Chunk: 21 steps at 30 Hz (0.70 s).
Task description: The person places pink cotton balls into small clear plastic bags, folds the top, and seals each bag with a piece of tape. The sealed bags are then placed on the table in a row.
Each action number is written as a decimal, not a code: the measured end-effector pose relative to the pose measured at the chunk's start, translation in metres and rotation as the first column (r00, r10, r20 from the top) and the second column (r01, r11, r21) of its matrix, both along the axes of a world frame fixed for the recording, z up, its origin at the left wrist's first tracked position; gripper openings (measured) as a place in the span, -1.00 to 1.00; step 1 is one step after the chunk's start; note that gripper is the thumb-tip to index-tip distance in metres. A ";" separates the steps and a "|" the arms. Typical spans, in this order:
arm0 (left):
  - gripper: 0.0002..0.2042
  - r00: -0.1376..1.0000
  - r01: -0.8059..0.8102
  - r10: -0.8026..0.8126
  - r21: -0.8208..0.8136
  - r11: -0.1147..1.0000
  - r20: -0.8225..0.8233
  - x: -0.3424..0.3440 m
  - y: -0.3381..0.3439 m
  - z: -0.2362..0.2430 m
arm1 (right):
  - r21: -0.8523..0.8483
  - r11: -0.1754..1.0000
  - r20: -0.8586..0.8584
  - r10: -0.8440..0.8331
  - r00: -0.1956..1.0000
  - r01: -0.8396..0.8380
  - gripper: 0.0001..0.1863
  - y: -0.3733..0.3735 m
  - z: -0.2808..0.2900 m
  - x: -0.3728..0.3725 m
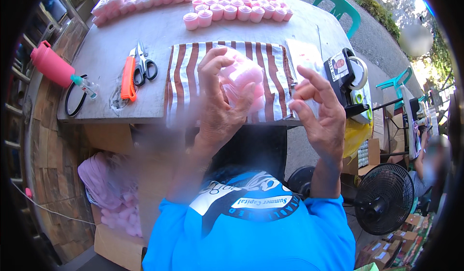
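Note:
My left hand [220, 97] is closed around a clear plastic bag of pink rounded pieces [243, 77], held above a brown-and-white striped cloth [181, 73] on the table. To its right, my right hand [321, 109] is raised with the index finger and thumb apart and the other fingers curled; I see nothing held in it. It is close to a black tape dispenser [338, 75] carrying a roll of tape [358, 73]. Behind the bag and slightly to the right lies a stack of clear plastic sheets or bags [304, 53], partly hidden by my right hand.
Rows of pink cup-shaped pieces [230, 12] and filled clear packs [145, 0] line the table's far side. An orange cutter [128, 77], black-handled scissors [140, 68], a small bottle [86, 87] and a pink tumbler [50, 63] are left. A black fan [384, 198] stands right.

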<state>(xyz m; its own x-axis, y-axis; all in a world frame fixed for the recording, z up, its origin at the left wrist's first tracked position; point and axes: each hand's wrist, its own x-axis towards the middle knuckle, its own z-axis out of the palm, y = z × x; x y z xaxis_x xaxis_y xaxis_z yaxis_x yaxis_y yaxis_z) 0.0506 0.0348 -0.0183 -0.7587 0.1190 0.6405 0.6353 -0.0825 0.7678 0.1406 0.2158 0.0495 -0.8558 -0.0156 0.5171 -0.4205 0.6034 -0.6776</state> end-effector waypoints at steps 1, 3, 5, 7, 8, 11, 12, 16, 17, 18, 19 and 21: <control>-0.43 0.999 -0.041 0.041 -0.018 0.999 -0.036 -0.002 0.001 -0.003 | 0.006 0.998 -0.050 0.069 0.996 -0.069 -0.41 -0.010 0.009 -0.011; -0.39 0.993 -0.094 0.092 -0.022 0.995 -0.073 -0.004 0.005 -0.006 | -0.131 0.979 -0.128 0.140 0.982 -0.156 -0.43 -0.029 0.023 -0.027; -0.37 0.982 -0.139 0.133 -0.031 0.990 -0.133 -0.003 0.008 -0.008 | -0.231 0.954 -0.170 0.153 0.974 -0.191 -0.45 -0.039 0.023 -0.038; -0.35 0.973 -0.161 0.153 -0.036 0.986 -0.172 -0.003 0.009 -0.009 | -0.255 0.953 -0.117 0.136 0.984 -0.162 -0.46 -0.040 0.012 -0.040; -0.35 0.971 -0.166 0.157 -0.038 0.985 -0.179 -0.003 0.009 -0.009 | -0.267 0.952 -0.088 0.129 0.988 -0.148 -0.47 -0.040 0.004 -0.040; -0.36 0.968 -0.174 0.162 -0.049 0.983 -0.192 -0.002 0.009 -0.010 | -0.289 0.953 -0.007 0.095 0.995 -0.093 -0.48 -0.036 -0.009 -0.032; -0.37 0.968 -0.177 0.163 -0.056 0.983 -0.191 -0.002 0.008 -0.009 | -0.286 0.956 0.019 0.077 0.997 -0.068 -0.48 -0.035 -0.011 -0.030; -0.48 0.967 -0.172 0.161 -0.043 0.984 -0.197 -0.002 0.008 -0.011 | -0.300 0.953 0.042 0.061 0.997 -0.045 -0.50 -0.037 -0.018 -0.024; -0.51 0.965 -0.178 0.163 -0.053 0.983 -0.207 -0.002 0.007 -0.011 | -0.299 0.954 0.039 0.049 0.998 -0.035 -0.50 -0.038 -0.019 -0.025; -0.54 0.958 -0.197 0.173 -0.087 0.976 -0.227 -0.002 0.004 -0.007 | -0.297 0.955 0.035 0.037 0.999 -0.025 -0.50 -0.039 -0.020 -0.025; -0.57 0.951 -0.217 0.183 -0.120 0.969 -0.247 -0.002 0.002 -0.005 | -0.295 0.955 0.032 0.026 0.999 -0.015 -0.50 -0.039 -0.021 -0.025; -0.64 0.956 -0.222 0.182 -0.164 0.961 -0.229 0.000 0.000 -0.003 | -0.271 0.962 0.021 0.010 1.000 -0.004 -0.51 -0.038 -0.028 -0.028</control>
